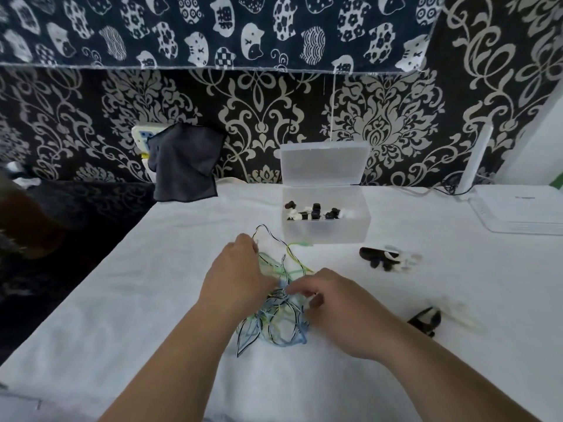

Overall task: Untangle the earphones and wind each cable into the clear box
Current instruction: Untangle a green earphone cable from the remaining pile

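Lying in a loose heap near the middle of the white cloth-covered table (pixel 122 300), the tangle of thin black-striped, green and blue earphone cables (pixel 274 321) sits directly between both hands. Left hand (pixel 236 275): fingers curled down into the upper strands, seemingly gripping them; a striped loop stands up past its fingertips. Right hand (pixel 338 309): forefinger and thumb drawn together on a blue strand at the heap's right edge, a pinch as far as I can tell. No cable looks separated out yet.

Risks. Pulling the two holds apart hard would likely cinch the knots tighter rather than free them, and cables this thin may kink. The colours overlap closely, so following the wrong strand is easy. A sharp tug could drag the whole light heap across the cloth.

Beyond: translucent clear plastic box with raised lid (pixel 326 229), just behind the far green loop, already holding small black and white pieces. Free room looks limited, so a wound cable may spring back out. A black-and-white bundle (pixel 380 258) lies right of the heap and a second black-and-white bundle (pixel 425 321) lies nearer; a trailing strand could snag either.
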